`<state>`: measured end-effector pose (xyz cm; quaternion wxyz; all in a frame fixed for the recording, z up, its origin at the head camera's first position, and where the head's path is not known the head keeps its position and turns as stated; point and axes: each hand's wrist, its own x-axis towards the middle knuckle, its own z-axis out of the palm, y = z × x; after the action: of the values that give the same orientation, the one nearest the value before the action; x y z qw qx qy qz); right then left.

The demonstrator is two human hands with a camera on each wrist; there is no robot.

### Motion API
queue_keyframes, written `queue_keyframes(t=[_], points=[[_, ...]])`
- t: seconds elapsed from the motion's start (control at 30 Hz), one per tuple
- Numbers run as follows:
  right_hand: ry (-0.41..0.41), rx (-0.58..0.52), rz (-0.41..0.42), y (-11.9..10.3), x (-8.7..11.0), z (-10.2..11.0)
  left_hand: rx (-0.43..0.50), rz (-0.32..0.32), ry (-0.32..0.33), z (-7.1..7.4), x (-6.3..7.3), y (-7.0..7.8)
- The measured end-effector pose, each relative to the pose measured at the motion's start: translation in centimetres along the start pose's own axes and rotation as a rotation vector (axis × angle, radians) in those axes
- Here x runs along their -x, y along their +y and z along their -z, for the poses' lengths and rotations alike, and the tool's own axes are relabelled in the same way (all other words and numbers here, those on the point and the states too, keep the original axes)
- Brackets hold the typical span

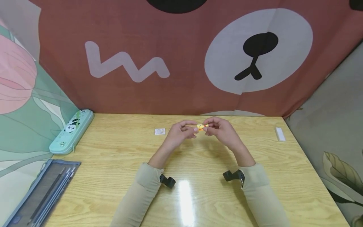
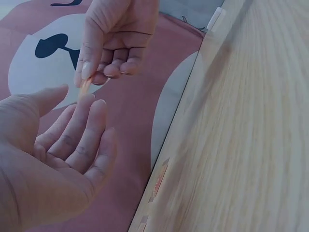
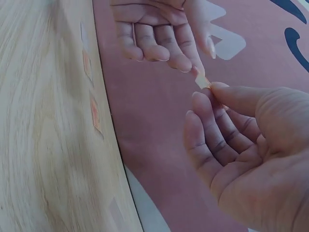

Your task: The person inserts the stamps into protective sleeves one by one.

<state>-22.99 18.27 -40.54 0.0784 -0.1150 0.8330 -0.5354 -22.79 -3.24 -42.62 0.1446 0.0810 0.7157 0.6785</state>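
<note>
Above the far part of the table, my right hand (image 1: 224, 130) pinches a small yellow piece with red marks (image 1: 202, 126) between thumb and fingertips. In the right wrist view this piece (image 3: 203, 81) looks thin and pale, with an orange edge. My left hand (image 1: 179, 134) comes at it from the other side. Its index fingertip is right at the piece's end, while the thumb stands apart and the other fingers are loosely bent, as the right wrist view shows. A small white square card (image 1: 160, 131) lies left of my left hand.
A white block (image 1: 280, 134) lies at the table's right. On the left sit a mint pencil case (image 1: 72, 130) with pandas and a mesh pouch (image 1: 54, 192) holding several pencils. A small orange-red flat piece (image 3: 95, 113) lies near the table's far edge, before the red-brown cloth (image 1: 127, 97).
</note>
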Motion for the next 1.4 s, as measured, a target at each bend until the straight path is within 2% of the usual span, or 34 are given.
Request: queue_keyframes(t=[0.17, 0.27, 0.47, 0.6, 0.8, 0.93, 1.03, 1.2, 1.4], points=[[0.052, -0.033, -0.009, -0.1, 0.0, 0.5, -0.003, -0.011, 0.026, -0.1, -0.1, 0.0], [0.079, -0.056, -0.006, 0.0, 0.0, 1.1, -0.056, -0.031, 0.046, -0.3, -0.5, -0.2], [0.124, -0.113, -0.016, 0.1, 0.2, 2.4, -0.294, -0.088, 0.08, -1.1, -2.1, -0.4], [0.144, -0.148, -0.025, 0.4, 0.6, 3.3, -0.46, -0.099, 0.077, -1.8, -3.4, -0.2], [0.175, -0.222, -0.005, 0.7, 1.1, 4.2, -0.773, -0.069, 0.05, -2.9, -5.3, -0.1], [0.202, -0.269, -0.003, 1.0, 1.3, 4.7, -0.915, -0.027, 0.033, -3.9, -6.4, 0.0], [0.21, -0.296, -0.01, 1.1, 1.4, 5.1, -0.977, -0.001, 0.024, -4.8, -7.1, 0.1], [0.219, -0.317, -0.029, 1.4, 1.8, 5.6, -1.024, 0.036, 0.017, -6.3, -7.7, 0.0], [0.237, -0.332, -0.055, 1.6, 2.0, 6.1, -1.113, 0.078, 0.039, -8.0, -8.3, -0.5]])
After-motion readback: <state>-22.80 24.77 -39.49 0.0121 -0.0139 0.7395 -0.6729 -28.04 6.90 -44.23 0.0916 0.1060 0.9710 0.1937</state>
